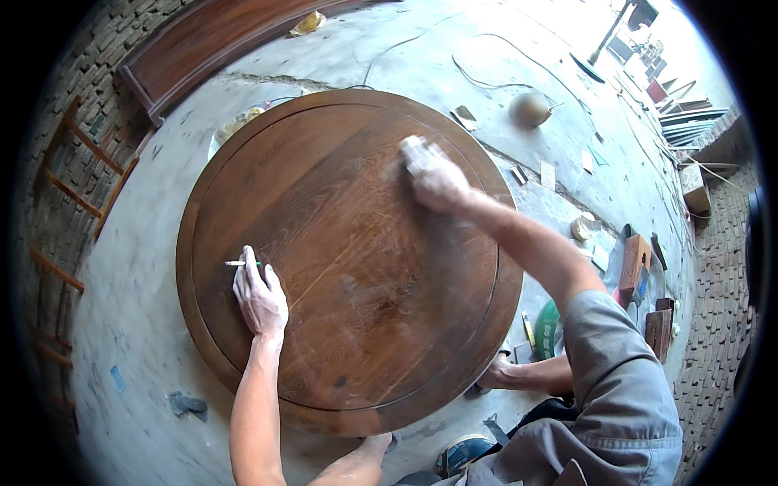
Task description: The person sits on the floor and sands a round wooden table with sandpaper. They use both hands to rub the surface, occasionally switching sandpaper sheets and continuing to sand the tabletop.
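Note:
A round brown wooden tabletop [348, 267] with a raised rim lies in front of me, pale dust smeared over its right half. My left hand [261, 301] rests on its left side, fingers stretched forward. Pinched between those fingers is a cigarette [235, 263], white with a greenish end. On the far right part of the wood, my right hand [440, 182] is closed around a whitish pad [415, 154] pressed to the surface. Motion blurs this hand, so the pad's exact kind is unclear.
A long reddish-brown wooden panel [219, 49] lies beyond the tabletop. Cables and a round tan object [529, 110] are on the pale floor. To the right are a wooden hand plane [634, 267] and a green object [547, 328]; a wooden ladder-like frame [89, 150] stands left.

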A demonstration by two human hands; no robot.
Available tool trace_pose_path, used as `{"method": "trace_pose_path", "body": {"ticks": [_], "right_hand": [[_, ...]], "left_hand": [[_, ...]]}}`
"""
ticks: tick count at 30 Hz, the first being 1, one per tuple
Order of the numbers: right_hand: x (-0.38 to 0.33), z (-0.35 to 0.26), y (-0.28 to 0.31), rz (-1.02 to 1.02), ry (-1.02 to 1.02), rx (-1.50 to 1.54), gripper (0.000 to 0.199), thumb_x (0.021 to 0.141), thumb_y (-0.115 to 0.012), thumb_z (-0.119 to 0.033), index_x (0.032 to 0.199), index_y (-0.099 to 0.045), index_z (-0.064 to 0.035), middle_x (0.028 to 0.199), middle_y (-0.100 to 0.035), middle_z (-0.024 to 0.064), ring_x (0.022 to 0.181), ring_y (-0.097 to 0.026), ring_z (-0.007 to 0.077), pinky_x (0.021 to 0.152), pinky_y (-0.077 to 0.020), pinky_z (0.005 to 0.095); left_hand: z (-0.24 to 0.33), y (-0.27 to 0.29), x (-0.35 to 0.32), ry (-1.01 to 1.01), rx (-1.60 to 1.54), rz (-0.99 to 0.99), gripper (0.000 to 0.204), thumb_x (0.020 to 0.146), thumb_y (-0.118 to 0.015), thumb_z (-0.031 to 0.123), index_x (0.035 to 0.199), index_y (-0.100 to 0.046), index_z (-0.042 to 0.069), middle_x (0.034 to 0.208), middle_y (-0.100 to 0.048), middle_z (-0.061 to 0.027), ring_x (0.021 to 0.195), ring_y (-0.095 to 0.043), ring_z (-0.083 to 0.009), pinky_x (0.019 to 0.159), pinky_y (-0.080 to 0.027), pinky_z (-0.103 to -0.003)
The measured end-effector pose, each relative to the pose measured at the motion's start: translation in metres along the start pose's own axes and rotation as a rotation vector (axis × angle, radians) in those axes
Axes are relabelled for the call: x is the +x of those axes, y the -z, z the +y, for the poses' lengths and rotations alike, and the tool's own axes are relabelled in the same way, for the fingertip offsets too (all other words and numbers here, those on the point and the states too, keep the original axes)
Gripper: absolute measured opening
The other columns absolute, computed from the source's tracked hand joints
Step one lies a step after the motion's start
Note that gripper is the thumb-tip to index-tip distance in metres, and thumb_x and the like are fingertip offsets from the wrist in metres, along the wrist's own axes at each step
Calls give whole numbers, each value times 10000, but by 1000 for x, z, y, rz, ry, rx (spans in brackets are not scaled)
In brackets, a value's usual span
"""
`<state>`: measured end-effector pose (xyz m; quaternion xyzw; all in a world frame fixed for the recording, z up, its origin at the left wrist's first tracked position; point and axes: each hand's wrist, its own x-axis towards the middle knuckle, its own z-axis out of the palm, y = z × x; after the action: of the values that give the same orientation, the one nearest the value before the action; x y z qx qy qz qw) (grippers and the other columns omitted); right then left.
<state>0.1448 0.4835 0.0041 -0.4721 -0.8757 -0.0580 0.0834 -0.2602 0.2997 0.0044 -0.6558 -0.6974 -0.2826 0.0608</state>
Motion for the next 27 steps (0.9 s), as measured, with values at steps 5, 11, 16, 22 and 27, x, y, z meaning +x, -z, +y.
{"method": "trace_pose_path", "body": {"ticks": [5, 11, 16, 22, 27], "right_hand": [[10, -29, 3, -111, -119, -398, 606, 986, -402, -187, 1473, -376, 172, 1572, -372, 337, 1493, -351, 433, 1258, -262, 492], [9, -9, 12, -8, 30, -258, 623, 928, -445, -122, 1489, -374, 140, 1554, -408, 326, 1487, -378, 414, 1250, -281, 481], [12, -71, 9, -79, 131, -365, 516, 941, -510, -184, 1294, -571, 187, 1477, -433, 409, 1370, -449, 526, 1208, -316, 585], [26, -16, 14, -195, 234, -686, 568, 953, -479, -154, 1429, -449, 153, 1532, -431, 337, 1446, -407, 464, 1255, -271, 513], [31, -84, 5, 21, -5, -90, 568, 891, -500, -166, 1346, -521, 174, 1497, -431, 382, 1361, -462, 526, 1217, -310, 521]], "left_hand": [[-1, 1, -1, 1, -4, -10, 531, 1054, -534, 218, 1537, -422, 30, 1419, -564, -264, 1306, -536, -414, 1124, -381, -502], [-1, 1, -2, 8, 10, 24, 552, 1033, -561, 207, 1533, -421, 20, 1395, -579, -260, 1274, -559, -406, 1113, -401, -510], [-4, 4, -4, 18, 40, -16, 553, 1047, -546, 237, 1542, -416, 30, 1412, -568, -262, 1309, -546, -396, 1124, -398, -502], [-9, 11, -6, 43, 41, -5, 549, 1050, -549, 244, 1540, -423, 31, 1426, -565, -252, 1331, -529, -395, 1129, -395, -504], [-5, -1, -3, 35, 35, -26, 556, 1048, -558, 247, 1540, -418, 30, 1438, -555, -253, 1340, -521, -398, 1136, -390, -503]]}}
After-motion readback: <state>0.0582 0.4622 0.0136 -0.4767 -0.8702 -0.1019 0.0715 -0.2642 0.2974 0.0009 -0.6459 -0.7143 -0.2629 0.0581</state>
